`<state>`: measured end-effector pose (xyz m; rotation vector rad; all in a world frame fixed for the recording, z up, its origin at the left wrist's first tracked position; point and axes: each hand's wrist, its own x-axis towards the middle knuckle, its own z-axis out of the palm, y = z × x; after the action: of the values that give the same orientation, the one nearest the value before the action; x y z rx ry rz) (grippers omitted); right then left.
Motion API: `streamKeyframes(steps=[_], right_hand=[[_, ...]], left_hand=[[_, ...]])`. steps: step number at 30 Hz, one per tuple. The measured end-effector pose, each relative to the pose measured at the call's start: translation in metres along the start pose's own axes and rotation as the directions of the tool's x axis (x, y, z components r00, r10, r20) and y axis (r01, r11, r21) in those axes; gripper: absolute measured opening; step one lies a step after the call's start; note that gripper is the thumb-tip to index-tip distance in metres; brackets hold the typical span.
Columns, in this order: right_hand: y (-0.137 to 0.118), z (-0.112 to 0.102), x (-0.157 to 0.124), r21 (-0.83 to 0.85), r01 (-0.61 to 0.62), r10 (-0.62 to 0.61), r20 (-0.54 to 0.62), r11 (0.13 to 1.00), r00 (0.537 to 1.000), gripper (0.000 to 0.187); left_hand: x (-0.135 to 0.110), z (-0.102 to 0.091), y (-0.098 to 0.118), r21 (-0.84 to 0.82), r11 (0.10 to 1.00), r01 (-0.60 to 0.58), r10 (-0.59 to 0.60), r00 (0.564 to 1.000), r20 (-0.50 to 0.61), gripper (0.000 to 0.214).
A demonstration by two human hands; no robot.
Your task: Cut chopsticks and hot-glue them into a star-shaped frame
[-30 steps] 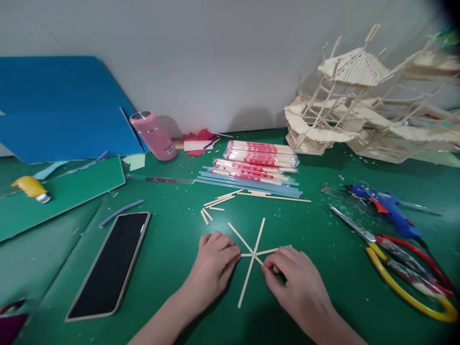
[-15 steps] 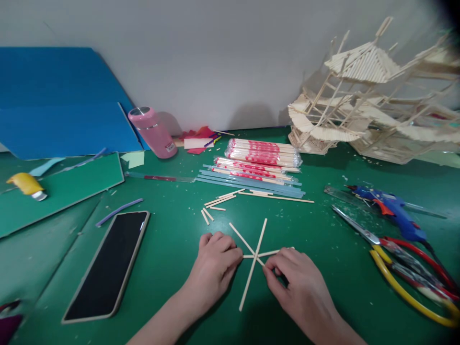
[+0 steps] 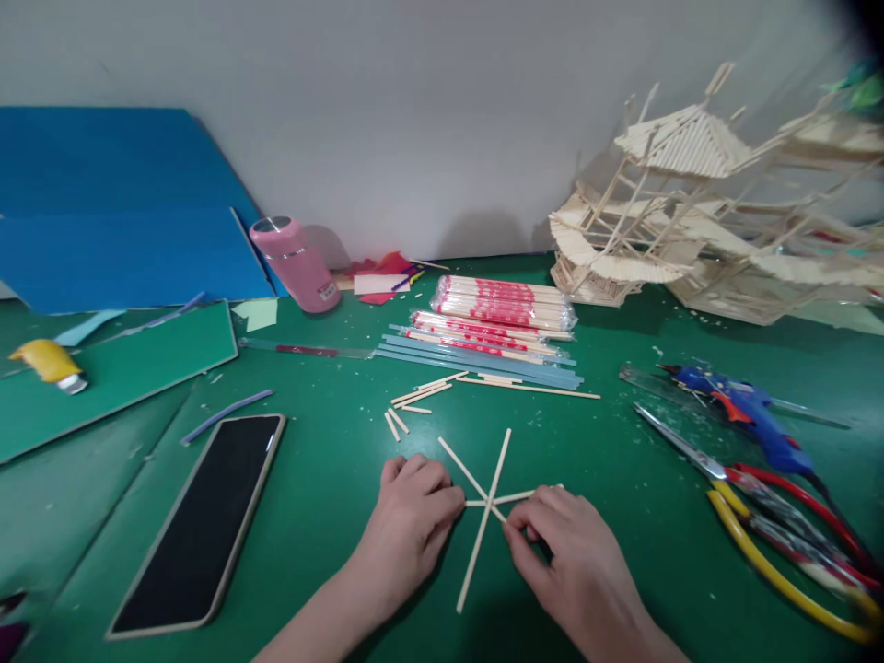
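Three thin wooden sticks [image 3: 487, 502] lie crossed in a star on the green mat [image 3: 324, 516] in front of me. My left hand [image 3: 414, 529] rests curled at the star's left side, its fingertips pinched on a stick end near the crossing. On the right, my right hand [image 3: 576, 557] is curled too, with thumb and forefinger pinching the sticks at the crossing. More loose short sticks [image 3: 414, 401] lie just beyond.
A phone [image 3: 200, 520] lies face up at the left. Wrapped chopstick packs [image 3: 501, 308] and blue strips sit behind the star. A blue glue gun [image 3: 750, 414], scissors and yellow-handled pliers [image 3: 780, 552] lie at the right. A stick-built model [image 3: 691, 212], pink bottle [image 3: 294, 262] and blue boards stand at the back.
Both hands stay on the crossed sticks with hardly any motion. The view has shifted slightly, so everything sits a little lower in the picture.
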<state>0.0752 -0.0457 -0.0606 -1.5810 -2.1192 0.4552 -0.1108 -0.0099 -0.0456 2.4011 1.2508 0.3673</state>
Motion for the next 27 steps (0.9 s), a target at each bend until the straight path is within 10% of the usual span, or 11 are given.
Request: streamKeyframes(steps=[27], right_hand=[[0.0001,0.0007,-0.0003,-0.035,0.006,-0.006,0.01,0.999,1.0,0.015]], left_hand=[[0.0015,-0.0012,-0.0006,0.038,0.999,-0.032,0.032,0.999,-0.012,0.02]])
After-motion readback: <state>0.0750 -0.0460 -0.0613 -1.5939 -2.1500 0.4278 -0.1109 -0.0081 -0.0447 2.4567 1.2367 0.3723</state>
